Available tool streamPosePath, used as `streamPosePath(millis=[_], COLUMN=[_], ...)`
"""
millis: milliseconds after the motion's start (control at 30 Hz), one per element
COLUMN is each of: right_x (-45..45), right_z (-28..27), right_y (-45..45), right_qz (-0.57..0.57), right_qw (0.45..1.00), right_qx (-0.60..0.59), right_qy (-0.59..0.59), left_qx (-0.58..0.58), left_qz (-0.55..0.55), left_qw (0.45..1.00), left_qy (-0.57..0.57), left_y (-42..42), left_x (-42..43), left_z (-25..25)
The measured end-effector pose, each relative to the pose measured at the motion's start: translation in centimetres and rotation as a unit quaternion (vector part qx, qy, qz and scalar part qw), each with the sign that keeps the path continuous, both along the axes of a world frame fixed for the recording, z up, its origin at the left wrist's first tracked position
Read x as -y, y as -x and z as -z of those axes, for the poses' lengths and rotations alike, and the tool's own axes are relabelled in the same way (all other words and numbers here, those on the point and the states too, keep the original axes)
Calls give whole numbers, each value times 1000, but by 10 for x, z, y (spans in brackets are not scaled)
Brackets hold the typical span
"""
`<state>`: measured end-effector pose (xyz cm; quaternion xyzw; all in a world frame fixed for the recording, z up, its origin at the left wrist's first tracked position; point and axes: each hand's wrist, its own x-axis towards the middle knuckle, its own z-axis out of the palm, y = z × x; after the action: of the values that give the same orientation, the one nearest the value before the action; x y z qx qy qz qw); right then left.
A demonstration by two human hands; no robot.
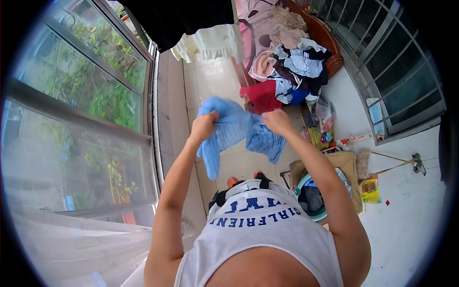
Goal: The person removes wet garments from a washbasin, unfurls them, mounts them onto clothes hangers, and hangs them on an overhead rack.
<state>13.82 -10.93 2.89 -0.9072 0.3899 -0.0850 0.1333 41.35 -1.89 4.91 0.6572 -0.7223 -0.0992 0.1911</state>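
Note:
A light blue garment (229, 126) with thin folds or pleats hangs in the air in front of me, stretched between both hands. My left hand (204, 125) is closed on its left part, and cloth drapes below the wrist. My right hand (277, 121) pinches the other side, where a bunched end hangs down. Part of the cloth near the middle is blurred, so I cannot tell which kind of garment it is. Beneath it lies the tiled floor (210, 184).
A heap of clothes (306, 64) covers the end of a bed (253, 33) ahead right. By my right arm, a teal basin (319, 216) holds clothes. Windows (91, 95) line the left; barred windows (387, 62) stand right. Black cloth (181, 19) hangs at the top.

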Motion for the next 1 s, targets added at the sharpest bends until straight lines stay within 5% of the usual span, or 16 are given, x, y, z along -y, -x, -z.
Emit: streamPosePath(millis=[67,167,300,400,467,533,567,600,667,700,767,867,1000], right_x=[17,13,27,9,-4,-11,6,8,19,49,38,56,26], right_z=[1,-29,-95,-138,-134,-68,-8,36,25,8,-11,-71,-144], right_y=[3,-20,-27,-26,-25,-26,-19,-5,0,-10,-16,-23,-29], right_qz=[165,152,121,122,87,12,-108,-6,149,145,167,159,144], right_qw=[948,974,946,909,822,893,941,998,947,945,969,950,903], right_qx=[252,165,285,372,467,332,192,-11,284,293,179,252,377], right_qy=[-105,18,97,140,314,303,258,65,-33,-14,12,94,147], left_qx=[-77,-67,-167,-231,-213,-114,-87,-60,-169,-63,-180,-195,-244], left_qz=[-168,-153,-200,-197,-218,-167,-123,-74,-173,-175,-195,-228,-212], left_qw=[980,974,945,908,863,911,968,995,970,981,954,942,870], left_qy=[71,155,196,288,402,359,202,37,-32,49,141,149,373], left_y=[-12,-29,-23,-2,13,18,7,-2,-9,-5,-20,-24,1], left_x=[1,25,15,4,-6,-6,-9,-18,-20,-6,25,46,28], left_z=[-18,-10,-91,-122,-115,-48,0,33,-3,-13,-5,-63,-129])
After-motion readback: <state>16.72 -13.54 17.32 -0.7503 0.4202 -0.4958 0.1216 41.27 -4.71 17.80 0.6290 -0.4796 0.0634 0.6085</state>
